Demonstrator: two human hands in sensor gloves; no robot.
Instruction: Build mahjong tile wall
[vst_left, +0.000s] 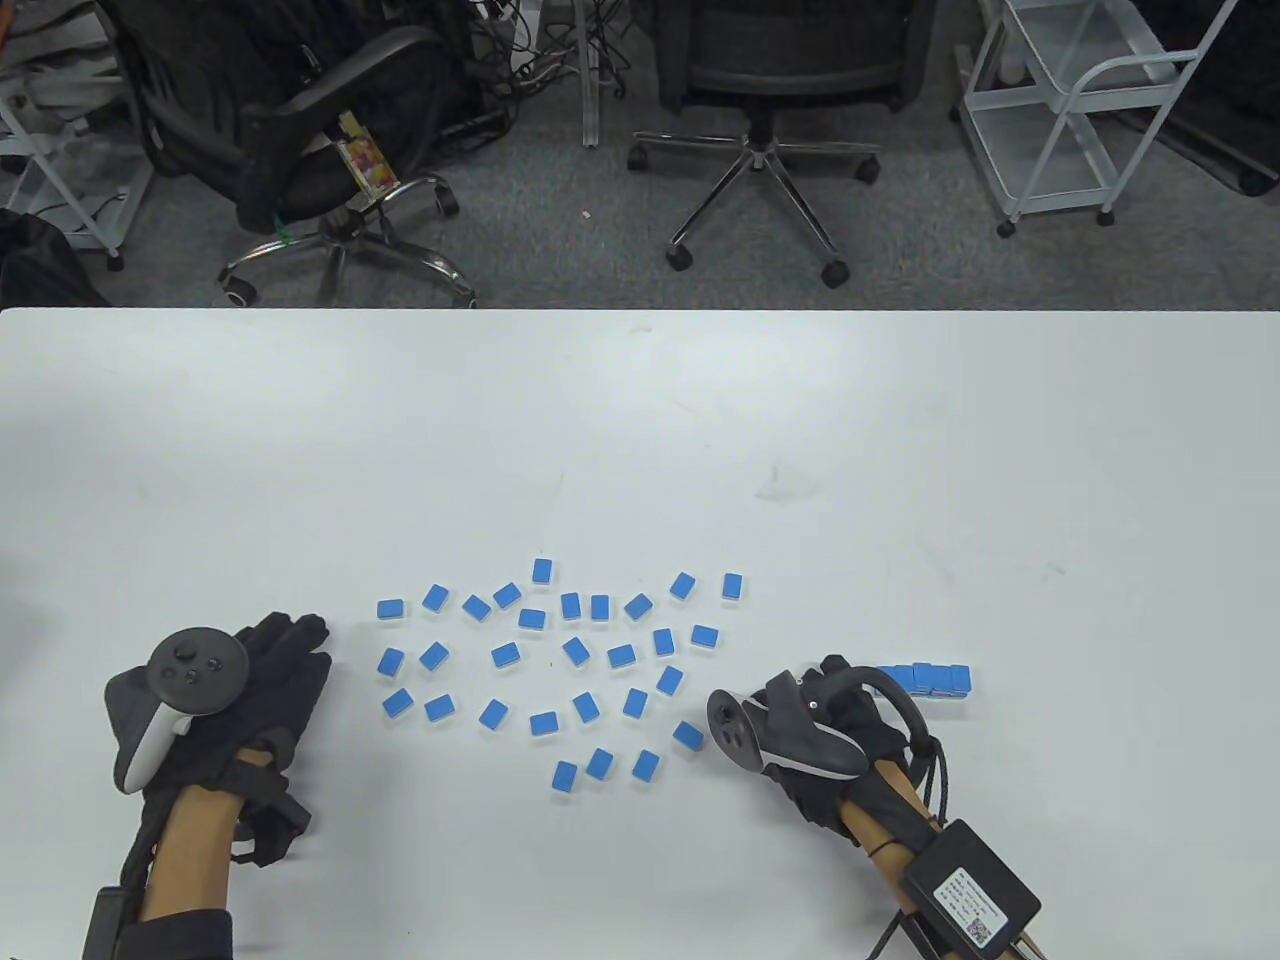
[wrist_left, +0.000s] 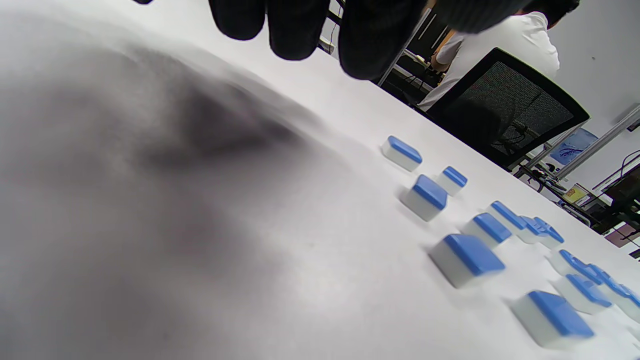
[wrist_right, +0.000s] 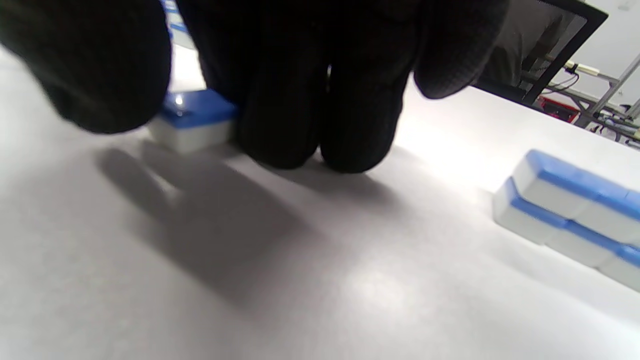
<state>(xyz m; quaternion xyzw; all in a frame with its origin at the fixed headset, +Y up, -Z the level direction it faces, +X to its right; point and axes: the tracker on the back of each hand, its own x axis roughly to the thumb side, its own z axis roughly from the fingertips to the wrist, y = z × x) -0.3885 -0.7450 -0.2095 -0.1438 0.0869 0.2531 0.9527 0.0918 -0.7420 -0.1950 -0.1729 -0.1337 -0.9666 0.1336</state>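
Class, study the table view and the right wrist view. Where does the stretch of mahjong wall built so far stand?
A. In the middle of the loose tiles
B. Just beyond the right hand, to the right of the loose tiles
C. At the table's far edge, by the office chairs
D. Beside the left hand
B: the stacked row of blue tiles stands just past the right hand, away from the scattered loose tiles; the right wrist view shows it two tiles high.

An office: swivel chairs, grey carpet and a white trolley beyond the table.
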